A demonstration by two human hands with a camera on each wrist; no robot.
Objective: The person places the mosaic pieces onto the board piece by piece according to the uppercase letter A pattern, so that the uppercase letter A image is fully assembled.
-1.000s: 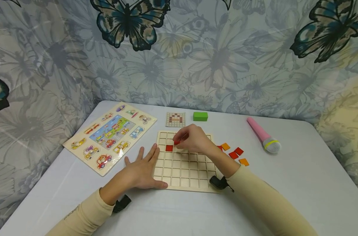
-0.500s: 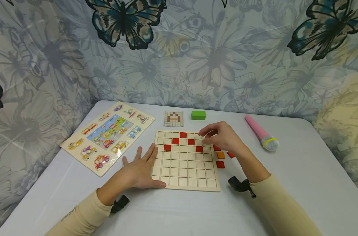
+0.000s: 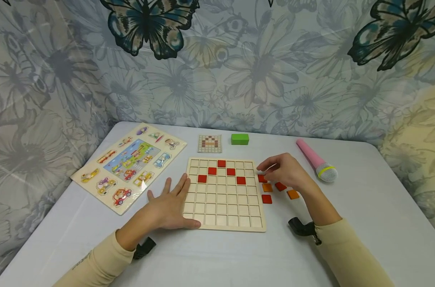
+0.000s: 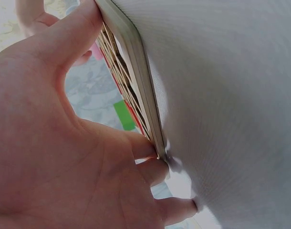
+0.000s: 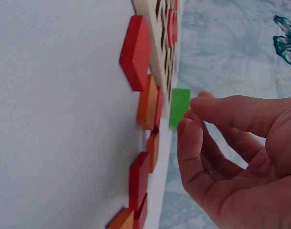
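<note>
A wooden grid board (image 3: 221, 209) lies on the table with several red square tiles (image 3: 231, 172) set in its upper cells in a peak shape. My left hand (image 3: 168, 209) is spread at the board's left side; its thumb and fingertips touch the edge. Just off the board's upper right, my right hand (image 3: 287, 173) hovers over loose red tiles (image 3: 266, 199) and orange tiles (image 3: 293, 194). Its fingers are loosely bent, and the right wrist view shows nothing between thumb and forefinger (image 5: 226, 112).
At the left lies a picture puzzle board (image 3: 131, 165) with vehicles. Behind the grid board are a small pattern card (image 3: 209, 144) and a green block (image 3: 240, 139). A pink toy microphone (image 3: 315, 159) lies at the right. Patterned cloth hangs behind the table.
My right hand has moved right, from over the grid board to the loose tiles. It had covered several of the red tiles in the grid, now in plain sight. The left hand stays put.
</note>
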